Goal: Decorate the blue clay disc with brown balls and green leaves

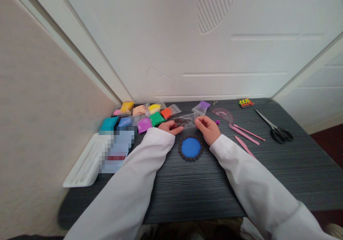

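Clear plastic bag (pixel 189 119), one: spans the gap between both hands, long axis left to right, just beyond the dark-edged blue disc (pixel 190 147). Left hand (pixel 168 126): curled, gripping left end. Right hand (pixel 209 129): fingertips pinched on right end. Neither hand nearer.

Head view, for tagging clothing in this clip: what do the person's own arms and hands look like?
Both arms are covered by long, loose white sleeves, softly creased and reaching to the wrists. No print or marking can be made out on the left sleeve or right sleeve. The left hand and right hand are bare, with no gloves or rings visible.
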`<state>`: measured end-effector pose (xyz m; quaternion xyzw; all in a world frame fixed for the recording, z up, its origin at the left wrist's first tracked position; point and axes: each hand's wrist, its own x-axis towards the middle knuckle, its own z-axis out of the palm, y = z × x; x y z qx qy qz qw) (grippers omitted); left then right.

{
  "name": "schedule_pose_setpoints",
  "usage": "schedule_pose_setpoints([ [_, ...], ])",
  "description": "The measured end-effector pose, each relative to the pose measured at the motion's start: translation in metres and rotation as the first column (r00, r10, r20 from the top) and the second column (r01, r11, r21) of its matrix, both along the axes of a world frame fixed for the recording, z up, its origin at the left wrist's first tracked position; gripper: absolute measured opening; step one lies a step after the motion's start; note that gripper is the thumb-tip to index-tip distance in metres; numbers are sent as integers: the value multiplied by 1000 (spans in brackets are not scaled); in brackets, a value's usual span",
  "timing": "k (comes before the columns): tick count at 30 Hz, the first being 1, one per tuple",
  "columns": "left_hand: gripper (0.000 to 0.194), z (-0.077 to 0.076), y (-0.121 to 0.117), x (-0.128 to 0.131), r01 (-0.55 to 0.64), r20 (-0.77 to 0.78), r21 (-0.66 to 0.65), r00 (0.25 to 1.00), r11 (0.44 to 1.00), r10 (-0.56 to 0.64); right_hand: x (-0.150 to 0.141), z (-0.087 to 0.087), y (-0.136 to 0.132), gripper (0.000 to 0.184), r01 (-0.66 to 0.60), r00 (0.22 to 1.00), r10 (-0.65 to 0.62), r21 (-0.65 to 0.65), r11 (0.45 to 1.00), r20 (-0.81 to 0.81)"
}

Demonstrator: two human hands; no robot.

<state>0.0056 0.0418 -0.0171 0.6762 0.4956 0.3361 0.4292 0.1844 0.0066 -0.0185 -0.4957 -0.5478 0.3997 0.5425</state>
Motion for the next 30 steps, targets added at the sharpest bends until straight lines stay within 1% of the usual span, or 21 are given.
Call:
schedule_pose_setpoints([
  [4, 27, 1, 0, 0, 71, -11, -1, 997, 998, -71, 1, -1, 0, 20, -4, 1000, 4, -5, 1000, 12],
  [8, 29, 2, 2, -2, 93, -36, 10, 995, 996, -92, 1, -2, 2, 20, -10, 1000, 10, -6, 1000, -8],
  [10, 28, 2, 3, -3, 91, -49, 20, 995, 996, -90, 0, -1, 2, 20, -20, 999, 20, -9, 1000, -36],
  [14, 25, 2, 3, -4, 83, -77, 31, 994, 996, -80, 0, -1, 3, 25, -10, 996, 10, -1, 1000, -91],
  [18, 23, 3, 0, -2, 81, -84, 26, 993, 996, -78, 3, -1, 3, 20, 12, 993, -13, -2, 1000, -116],
  [23, 19, 7, -4, 2, 61, -73, 27, 996, 998, -58, 4, 0, 3, 20, 7, 990, -9, -10, 1000, -143],
  [25, 18, 8, -5, 2, 46, -65, 32, 997, 998, -44, 3, 0, 3, 22, 3, 988, -4, -10, 1000, -152],
  [28, 19, 7, -5, 2, 21, -52, 37, 998, 999, -19, 4, 1, 3, 31, -7, 987, 7, -2, 1000, -159],
  [30, 21, 5, -4, 2, 5, -42, 39, 999, 999, -3, 5, 2, 2, 29, 1, 988, 1, 11, 1000, -153],
])
